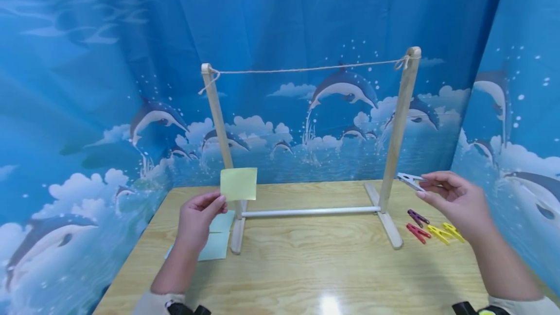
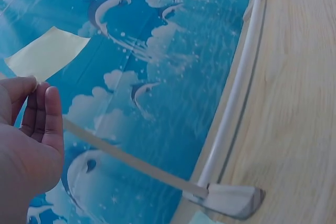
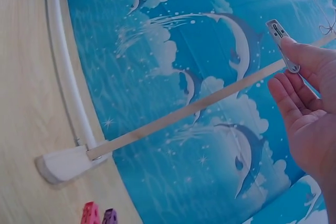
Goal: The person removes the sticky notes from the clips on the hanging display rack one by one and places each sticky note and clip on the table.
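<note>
A square of pale yellow paper (image 1: 238,184) is pinched at its lower left corner by my left hand (image 1: 198,218), raised in front of the frame's left post. In the left wrist view the paper (image 2: 48,53) stands up from thumb and fingertips. On the other side, my right hand (image 1: 457,201) pinches a light grey clothespin (image 1: 410,181), its nose pointing left beside the right post. The right wrist view shows this clothespin (image 3: 282,45) between thumb and fingers. Between the two wooden posts a string (image 1: 306,69) is tied near their tops, with nothing hanging on it.
The wooden frame's right post (image 1: 397,135) and white bottom bar (image 1: 310,212) stand on the table (image 1: 306,276). Pale green papers (image 1: 214,247) lie by the left foot. Red (image 1: 418,233), purple (image 1: 417,217) and yellow clothespins (image 1: 439,234) lie by the right foot. A dolphin-printed curtain (image 1: 280,23) hangs behind.
</note>
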